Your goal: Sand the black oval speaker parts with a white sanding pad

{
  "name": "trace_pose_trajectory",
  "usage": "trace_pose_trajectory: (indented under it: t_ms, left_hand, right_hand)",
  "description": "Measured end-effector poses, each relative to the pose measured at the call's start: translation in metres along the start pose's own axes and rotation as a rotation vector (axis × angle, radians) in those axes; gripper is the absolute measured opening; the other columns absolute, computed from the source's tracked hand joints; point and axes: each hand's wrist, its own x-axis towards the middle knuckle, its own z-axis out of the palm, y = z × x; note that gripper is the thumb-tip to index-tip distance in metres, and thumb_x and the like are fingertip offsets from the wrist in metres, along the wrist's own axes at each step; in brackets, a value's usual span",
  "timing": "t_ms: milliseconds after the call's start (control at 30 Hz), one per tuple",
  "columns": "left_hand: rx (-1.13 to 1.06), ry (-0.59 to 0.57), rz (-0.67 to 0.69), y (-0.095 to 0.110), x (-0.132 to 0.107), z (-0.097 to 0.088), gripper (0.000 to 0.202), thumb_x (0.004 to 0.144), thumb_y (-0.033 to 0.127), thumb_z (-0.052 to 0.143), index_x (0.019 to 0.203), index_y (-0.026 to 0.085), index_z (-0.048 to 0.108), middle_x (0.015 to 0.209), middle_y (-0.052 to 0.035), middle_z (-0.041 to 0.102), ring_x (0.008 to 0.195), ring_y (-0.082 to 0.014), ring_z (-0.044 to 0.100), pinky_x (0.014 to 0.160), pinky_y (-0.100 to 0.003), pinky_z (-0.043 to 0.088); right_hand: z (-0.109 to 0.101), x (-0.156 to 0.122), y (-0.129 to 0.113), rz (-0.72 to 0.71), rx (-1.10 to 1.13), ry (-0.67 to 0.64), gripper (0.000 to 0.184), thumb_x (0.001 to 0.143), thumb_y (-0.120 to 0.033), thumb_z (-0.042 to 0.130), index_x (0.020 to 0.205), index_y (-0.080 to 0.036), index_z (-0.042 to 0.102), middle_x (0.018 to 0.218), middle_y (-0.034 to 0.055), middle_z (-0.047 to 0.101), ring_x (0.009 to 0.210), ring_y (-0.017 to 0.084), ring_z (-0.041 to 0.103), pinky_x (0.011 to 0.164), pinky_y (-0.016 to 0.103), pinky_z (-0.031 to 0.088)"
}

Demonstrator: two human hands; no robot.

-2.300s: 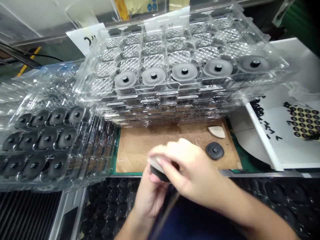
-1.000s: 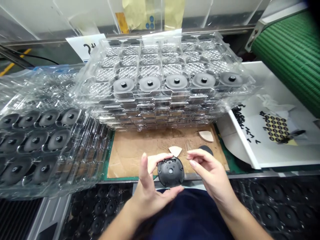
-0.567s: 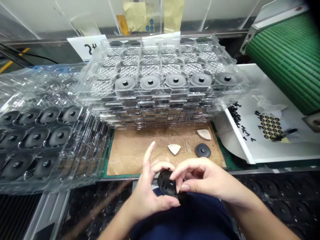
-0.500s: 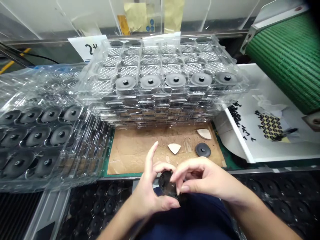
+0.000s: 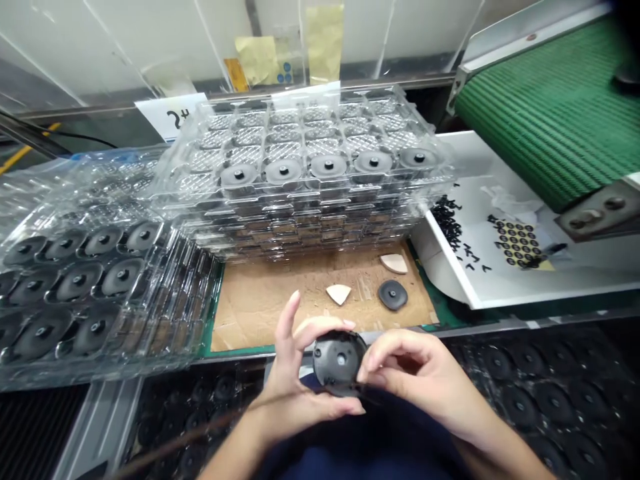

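A round black plastic disc (image 5: 340,360) with small holes in its face sits between my hands, just above the front edge of the bench. My left hand (image 5: 305,380) cradles it from below and the left side, with the index finger raised. My right hand (image 5: 415,373) pinches its right edge with the fingertips. Beyond them, a second black disc (image 5: 393,295) lies on a cardboard sheet (image 5: 260,320). Two pale wedge-shaped pieces (image 5: 339,293) (image 5: 394,264) lie close to it.
Stacked clear plastic trays (image 5: 300,220) with a row of grey discs stand behind the cardboard. Another clear tray stack (image 5: 80,280) holding black discs lies left. To the right are a white tray (image 5: 450,220) with small black pieces and a green belt (image 5: 550,100).
My hands have turned the black disc so its holed face looks up. My right fingers have shifted to its right edge. The whole view has slid slightly left and down.
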Motion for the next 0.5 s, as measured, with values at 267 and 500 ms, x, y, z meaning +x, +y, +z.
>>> trace_pose_trajectory:
  t_ms: [267,500]
  left_hand:
    - [0.019,0.022,-0.001,0.006,0.003,0.019,0.105,0.066,0.04,0.076,0.143,0.044,0.006,0.118,-0.0001,0.064,0.108,-0.0185,0.06,0.1,-0.037,0.042]
    - [-0.11,-0.303,-0.41,-0.002,-0.001,0.076,0.065,0.08,0.066,0.039,0.139,0.039,0.034,0.122,-0.0069,0.065,0.109,-0.0261,0.063,0.089,-0.04,0.051]
  right_hand:
    - [-0.024,-0.036,0.004,-0.393,-0.568,0.166,0.017,0.084,-0.013,0.059,0.093,-0.023,0.069,0.09,0.003,0.059,0.068,0.009,0.054,0.059,0.019,0.047]
    - [-0.057,-0.056,0.02,-0.29,-0.845,0.39,0.017,0.084,-0.035,0.064,0.079,-0.022,0.074,0.066,-0.0007,0.062,0.064,0.011,0.058,0.064,0.022,0.049]
